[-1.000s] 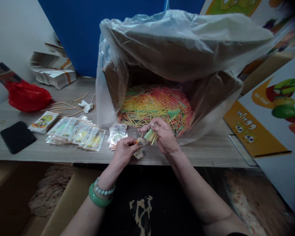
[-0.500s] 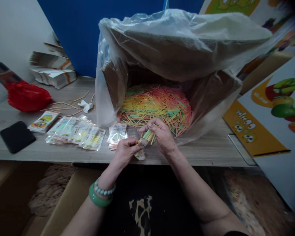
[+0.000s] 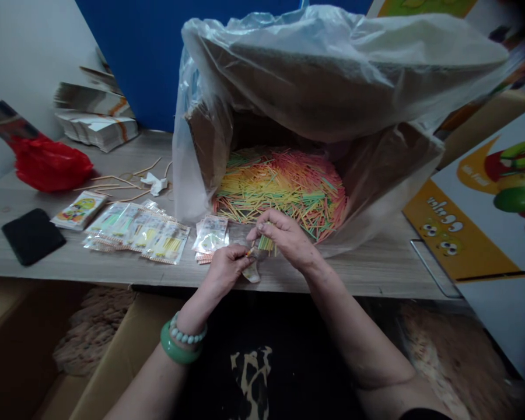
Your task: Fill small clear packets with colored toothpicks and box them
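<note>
My left hand (image 3: 228,268) pinches a small clear packet (image 3: 251,272) over the table's front edge. Just right of it, my right hand (image 3: 285,238) has its fingers closed on a bundle of thin green and yellow sticks (image 3: 266,244), close to the packet's top. Behind both hands, a plastic-lined carton (image 3: 203,151) lies open toward me with a heap of pink, yellow and green sticks (image 3: 284,186) inside. Left of my left hand sit a small stack of clear packets (image 3: 210,236) and a spread row of packets filled with coloured sticks (image 3: 135,232).
On the left are a black flat object (image 3: 34,236), a printed card stack (image 3: 79,210), a red plastic bag (image 3: 52,164), loose tan bands and banded paper stacks (image 3: 98,128). A printed box (image 3: 468,233) stands at the right beside a metal loop.
My right hand has shifted slightly and its fingers have curled further over the sticks. The packet has turned a little in my left hand. The view has moved slightly.
</note>
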{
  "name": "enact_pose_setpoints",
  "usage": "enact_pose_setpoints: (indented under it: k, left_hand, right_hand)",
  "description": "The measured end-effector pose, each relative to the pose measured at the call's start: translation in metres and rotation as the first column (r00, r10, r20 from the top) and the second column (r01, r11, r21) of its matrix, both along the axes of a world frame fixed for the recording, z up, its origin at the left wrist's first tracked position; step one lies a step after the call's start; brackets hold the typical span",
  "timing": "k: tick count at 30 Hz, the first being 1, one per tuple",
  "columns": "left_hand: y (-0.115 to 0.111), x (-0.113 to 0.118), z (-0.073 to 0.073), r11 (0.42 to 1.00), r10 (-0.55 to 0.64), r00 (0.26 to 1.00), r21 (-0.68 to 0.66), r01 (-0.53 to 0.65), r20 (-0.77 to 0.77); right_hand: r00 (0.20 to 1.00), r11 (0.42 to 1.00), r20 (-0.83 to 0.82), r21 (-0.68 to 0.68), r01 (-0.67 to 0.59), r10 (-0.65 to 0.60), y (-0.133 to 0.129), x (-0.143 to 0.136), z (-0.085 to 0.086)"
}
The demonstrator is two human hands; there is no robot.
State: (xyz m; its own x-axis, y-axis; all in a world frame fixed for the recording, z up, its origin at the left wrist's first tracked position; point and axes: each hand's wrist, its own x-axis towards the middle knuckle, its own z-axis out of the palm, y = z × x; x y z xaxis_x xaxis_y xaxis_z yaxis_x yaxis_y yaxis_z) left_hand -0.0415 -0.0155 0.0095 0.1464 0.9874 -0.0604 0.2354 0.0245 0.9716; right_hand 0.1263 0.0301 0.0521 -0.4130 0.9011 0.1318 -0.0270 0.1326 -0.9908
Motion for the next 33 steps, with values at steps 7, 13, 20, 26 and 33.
enact_pose_setpoints:
  k: [7,13,20,26,33]
  left_hand:
    - [-0.001,0.002,-0.001,0.989,0.105,0.985,-0.115,-0.09,0.136]
    - [-0.002,0.003,0.005,0.995,0.082,0.987,-0.069,-0.073,0.136]
    - [-0.003,0.001,0.004,0.997,0.033,0.994,-0.072,-0.025,0.106]
    - [-0.003,0.001,0.005,0.985,0.024,0.972,-0.171,0.017,0.234]
    - [-0.003,-0.001,-0.004,0.966,0.13,0.936,-0.254,-0.046,0.326]
  right_hand:
    - [0.938,0.984,-0.309,-0.13,0.124,-0.159,-0.004,-0.01,-0.004]
    - [0.933,0.968,-0.316,-0.232,0.099,-0.171,-0.006,-0.016,-0.008]
    - [0.941,0.965,-0.294,-0.245,0.096,-0.168,-0.004,-0.014,-0.011]
    - [0.949,0.977,-0.277,-0.191,0.099,-0.15,-0.007,-0.016,-0.012]
    - [0.964,0.985,-0.227,-0.134,0.108,-0.137,-0.01,-0.012,-0.015]
